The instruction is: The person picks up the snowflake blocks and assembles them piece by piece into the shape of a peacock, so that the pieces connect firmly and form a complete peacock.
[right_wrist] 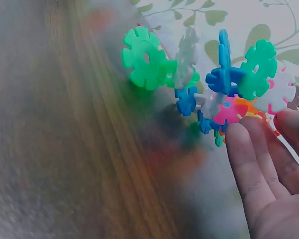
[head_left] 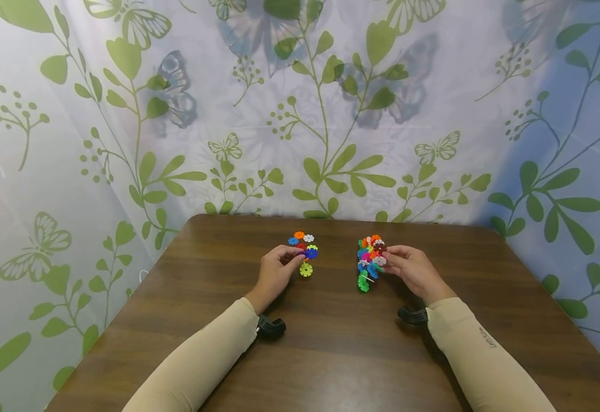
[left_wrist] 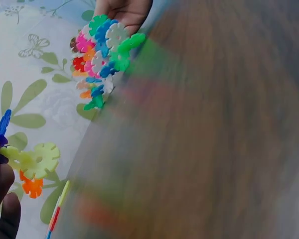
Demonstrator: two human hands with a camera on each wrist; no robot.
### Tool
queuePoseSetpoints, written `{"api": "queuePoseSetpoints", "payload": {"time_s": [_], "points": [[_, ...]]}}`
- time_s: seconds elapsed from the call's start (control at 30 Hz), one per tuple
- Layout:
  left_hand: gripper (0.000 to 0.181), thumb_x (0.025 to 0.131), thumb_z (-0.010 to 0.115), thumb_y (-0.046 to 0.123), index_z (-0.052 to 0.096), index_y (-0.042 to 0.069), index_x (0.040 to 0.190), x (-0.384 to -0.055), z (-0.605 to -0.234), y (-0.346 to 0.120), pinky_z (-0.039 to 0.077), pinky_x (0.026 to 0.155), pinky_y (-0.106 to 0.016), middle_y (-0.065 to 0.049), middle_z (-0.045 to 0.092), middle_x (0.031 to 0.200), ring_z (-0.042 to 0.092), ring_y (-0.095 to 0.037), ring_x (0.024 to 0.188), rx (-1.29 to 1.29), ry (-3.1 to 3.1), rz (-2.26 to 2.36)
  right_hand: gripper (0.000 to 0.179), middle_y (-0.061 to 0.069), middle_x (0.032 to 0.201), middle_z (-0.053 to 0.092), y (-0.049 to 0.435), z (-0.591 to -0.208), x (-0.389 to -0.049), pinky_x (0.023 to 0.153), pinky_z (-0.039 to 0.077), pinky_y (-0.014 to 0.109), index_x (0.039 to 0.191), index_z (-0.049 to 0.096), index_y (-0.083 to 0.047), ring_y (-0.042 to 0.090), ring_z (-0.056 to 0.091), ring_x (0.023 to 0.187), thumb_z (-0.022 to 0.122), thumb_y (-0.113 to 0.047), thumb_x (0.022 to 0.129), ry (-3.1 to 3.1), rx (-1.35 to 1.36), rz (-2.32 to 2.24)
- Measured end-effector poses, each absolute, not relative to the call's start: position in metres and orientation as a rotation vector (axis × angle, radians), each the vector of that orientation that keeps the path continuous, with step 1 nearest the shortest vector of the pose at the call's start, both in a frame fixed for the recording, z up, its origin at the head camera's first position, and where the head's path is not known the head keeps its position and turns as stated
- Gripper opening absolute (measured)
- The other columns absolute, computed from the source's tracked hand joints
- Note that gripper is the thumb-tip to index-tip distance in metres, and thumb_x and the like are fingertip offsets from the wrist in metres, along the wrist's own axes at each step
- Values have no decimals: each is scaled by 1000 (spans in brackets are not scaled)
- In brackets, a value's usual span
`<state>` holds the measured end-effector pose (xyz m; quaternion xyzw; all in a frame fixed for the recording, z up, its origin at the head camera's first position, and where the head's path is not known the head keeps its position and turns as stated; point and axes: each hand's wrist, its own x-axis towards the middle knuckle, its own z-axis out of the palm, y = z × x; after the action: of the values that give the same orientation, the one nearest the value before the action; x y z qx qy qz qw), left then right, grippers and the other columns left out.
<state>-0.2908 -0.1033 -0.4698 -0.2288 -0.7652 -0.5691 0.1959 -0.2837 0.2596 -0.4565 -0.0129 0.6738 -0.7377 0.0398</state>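
Between its thumb and fingers my left hand [head_left: 277, 270] pinches a small cluster of interlocking plastic flower discs. In it are a blue disc [head_left: 312, 253], a yellow-green disc [left_wrist: 44, 160] and an orange disc [left_wrist: 33, 185]; the fingers partly cover a purple piece. My right hand [head_left: 414, 269] grips the right side of a larger cluster of notched discs [head_left: 365, 257], many joined at angles. A bright green disc [right_wrist: 143, 58] sticks out at its near end, and a pink disc [right_wrist: 230, 110] lies close to the fingertips. A gap separates the two clusters.
Loose discs lie flat beyond my left hand, among them an orange disc [head_left: 299, 235], a white disc [head_left: 308, 238] and a blue disc [head_left: 293, 241]. The brown wooden table [head_left: 330, 355] ends at a leaf-and-butterfly patterned curtain [head_left: 258, 114].
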Motion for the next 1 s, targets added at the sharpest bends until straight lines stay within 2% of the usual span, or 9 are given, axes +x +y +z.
{"api": "queuePoseSetpoints", "payload": {"time_s": [0.2,0.33,0.53,0.83,1.0], "points": [[10,95,81,9,81,7,105,-289,-471,-90,60,74,-31,2,74,99,69,-13,83,-828,-2221,-1510,27,10,106,69,253,-455,-282,86,61,36,121,61,19,20,72,87,67,-1,103,2120,-107,-2243],[10,94,82,7,81,6,104,-291,-471,-76,59,71,-28,1,73,97,67,-10,80,-882,-2243,-1449,31,13,111,68,250,-452,-281,88,60,37,123,61,18,22,72,89,68,-5,104,2201,-112,-2172],[9,94,81,6,82,6,103,-305,-469,-58,57,68,-26,0,73,96,65,-9,77,-851,-2248,-1376,33,19,116,69,248,-444,-282,91,58,39,124,63,15,24,73,93,70,-10,104,2308,-129,-2074],[10,97,77,6,82,5,106,-317,-465,-35,56,74,-26,-5,75,99,65,-13,83,-818,-2340,-1395,31,20,115,70,244,-442,-288,91,59,43,124,63,16,23,73,92,68,-7,104,2314,-208,-2068],[11,99,75,6,81,5,108,-319,-465,-29,56,77,-26,-3,74,102,65,-14,86,-796,-2366,-1400,29,19,115,70,242,-442,-291,90,59,45,123,64,15,24,73,92,68,-7,104,2324,-222,-2051]]}}
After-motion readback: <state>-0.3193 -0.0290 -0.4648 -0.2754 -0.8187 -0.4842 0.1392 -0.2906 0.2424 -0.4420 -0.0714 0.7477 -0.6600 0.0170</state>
